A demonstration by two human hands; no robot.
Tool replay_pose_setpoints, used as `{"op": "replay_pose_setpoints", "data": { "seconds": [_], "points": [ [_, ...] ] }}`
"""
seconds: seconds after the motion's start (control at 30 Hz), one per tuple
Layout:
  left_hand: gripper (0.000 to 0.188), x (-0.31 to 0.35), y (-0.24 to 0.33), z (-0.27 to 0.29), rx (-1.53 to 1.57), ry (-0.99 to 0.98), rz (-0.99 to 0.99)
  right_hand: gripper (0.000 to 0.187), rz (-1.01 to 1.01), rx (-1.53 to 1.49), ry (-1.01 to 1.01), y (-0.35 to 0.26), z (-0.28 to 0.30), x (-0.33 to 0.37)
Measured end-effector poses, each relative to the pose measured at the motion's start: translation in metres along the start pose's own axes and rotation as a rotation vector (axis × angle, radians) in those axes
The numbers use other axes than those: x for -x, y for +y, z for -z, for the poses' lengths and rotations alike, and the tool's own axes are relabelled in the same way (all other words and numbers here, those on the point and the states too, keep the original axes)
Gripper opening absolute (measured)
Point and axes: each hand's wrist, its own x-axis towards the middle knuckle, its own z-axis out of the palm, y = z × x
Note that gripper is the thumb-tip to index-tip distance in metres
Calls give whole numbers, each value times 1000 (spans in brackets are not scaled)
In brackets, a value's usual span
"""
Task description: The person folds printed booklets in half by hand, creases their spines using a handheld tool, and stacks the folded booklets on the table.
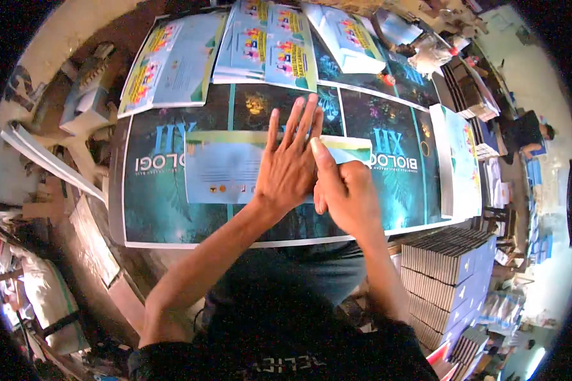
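Note:
A light-blue printed cover sheet [225, 171] with a green-and-yellow edge lies across dark printed sheets [165, 213] on the table in front of me. My left hand [290, 162] rests flat on this cover sheet, fingers stretched out and pointing away from me. Close beside it, over the sheet's right part, is my right hand [347, 190]. Its thumb points up and away, while the other fingers are curled in. What those fingers hold, if anything, is hidden.
Piles of similar covers [264, 44] lie along the table's far side. A white-edged stack [454, 162] sits at the right end. Below it stand tall piles of bound books [442, 286]. Another person [529, 136] is at the far right. A white sack [47, 298] leans at lower left.

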Motion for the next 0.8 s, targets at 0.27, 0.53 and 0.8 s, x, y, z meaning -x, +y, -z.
{"op": "replay_pose_setpoints", "data": {
  "seconds": [0.27,0.53,0.8],
  "points": [
    [60,-2,-3,5,-94,17,47,68,-219,-467,-4,-52,84,6],
    [71,-17,22,4,-185,-80,-63,68,-315,-419,183,16,24,9],
    [56,-15,26,-24,-20,36,-16,69,-332,-295,126,0,71,7]
  ]
}}
